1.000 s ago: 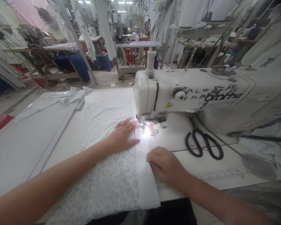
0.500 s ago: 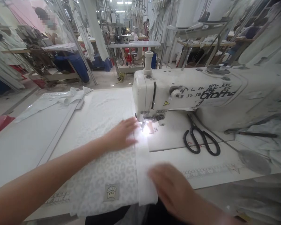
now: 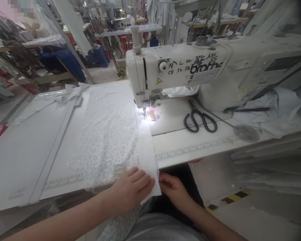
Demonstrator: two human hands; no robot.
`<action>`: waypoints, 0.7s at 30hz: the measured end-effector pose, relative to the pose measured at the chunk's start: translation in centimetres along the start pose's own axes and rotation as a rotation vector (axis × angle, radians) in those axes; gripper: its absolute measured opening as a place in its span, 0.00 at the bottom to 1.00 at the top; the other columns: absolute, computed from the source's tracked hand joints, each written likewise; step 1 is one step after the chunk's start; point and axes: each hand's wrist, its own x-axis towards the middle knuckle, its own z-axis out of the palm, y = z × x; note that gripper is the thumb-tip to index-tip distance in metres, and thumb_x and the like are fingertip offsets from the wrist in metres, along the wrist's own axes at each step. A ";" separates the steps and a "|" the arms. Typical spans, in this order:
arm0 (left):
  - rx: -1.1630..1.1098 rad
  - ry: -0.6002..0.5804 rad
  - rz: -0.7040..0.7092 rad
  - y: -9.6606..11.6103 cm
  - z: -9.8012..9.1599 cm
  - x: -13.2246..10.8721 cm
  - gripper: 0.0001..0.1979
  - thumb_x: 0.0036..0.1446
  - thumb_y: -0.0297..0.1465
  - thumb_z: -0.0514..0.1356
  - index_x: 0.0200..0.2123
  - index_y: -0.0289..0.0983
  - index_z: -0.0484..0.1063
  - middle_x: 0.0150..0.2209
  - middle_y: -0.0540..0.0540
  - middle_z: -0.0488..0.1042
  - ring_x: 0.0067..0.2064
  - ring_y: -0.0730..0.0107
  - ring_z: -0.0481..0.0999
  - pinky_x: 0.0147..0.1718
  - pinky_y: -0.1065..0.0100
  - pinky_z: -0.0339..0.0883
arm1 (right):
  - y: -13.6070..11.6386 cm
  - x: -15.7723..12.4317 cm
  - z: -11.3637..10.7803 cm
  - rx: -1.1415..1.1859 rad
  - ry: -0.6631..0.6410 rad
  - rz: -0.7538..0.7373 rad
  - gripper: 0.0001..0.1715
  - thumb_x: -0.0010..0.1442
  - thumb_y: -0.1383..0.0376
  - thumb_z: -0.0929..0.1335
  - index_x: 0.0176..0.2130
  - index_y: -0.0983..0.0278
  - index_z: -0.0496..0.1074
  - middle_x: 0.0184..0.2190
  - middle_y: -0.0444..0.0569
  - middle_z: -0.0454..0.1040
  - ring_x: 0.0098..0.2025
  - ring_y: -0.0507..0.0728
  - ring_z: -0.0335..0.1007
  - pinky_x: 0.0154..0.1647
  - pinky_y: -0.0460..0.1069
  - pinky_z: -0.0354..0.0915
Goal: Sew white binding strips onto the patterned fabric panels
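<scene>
A pale leopard-print fabric (image 3: 105,134) lies on the sewing table with a plain white fabric strip (image 3: 146,147) along its right side. The far end of the strip runs under the lit presser foot (image 3: 144,115) of a white sewing machine (image 3: 175,73). At the table's front edge, my left hand (image 3: 132,187) is closed on the strip's near end, beside a small patch (image 3: 119,170) with a cartoon face. My right hand (image 3: 174,190) pinches the strip's right edge, just off the table. The fingertips of both hands are partly hidden.
Black-handled scissors (image 3: 200,120) lie right of the needle, behind a ruler scale (image 3: 190,149) along the table edge. Crumpled pale cloth (image 3: 278,110) lies further right. A white board (image 3: 22,147) and fabric scraps (image 3: 70,92) are on the left. A person (image 3: 33,26) sits far back.
My left hand has come back from near the needle to the fabric's front end. My right hand has settled at the strip's edge. The view has tilted down.
</scene>
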 end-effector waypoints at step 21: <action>-0.265 0.117 0.066 1.2 0.3 0.5 0.08 0.61 0.23 0.51 0.41 0.30 0.68 0.32 0.45 0.73 0.34 0.69 0.67 0.34 0.64 0.59 | -2.7 -3.5 0.6 -0.054 0.026 0.067 0.10 0.54 0.62 0.67 0.26 0.66 0.66 0.21 0.42 0.64 0.25 0.50 0.58 0.29 0.47 0.57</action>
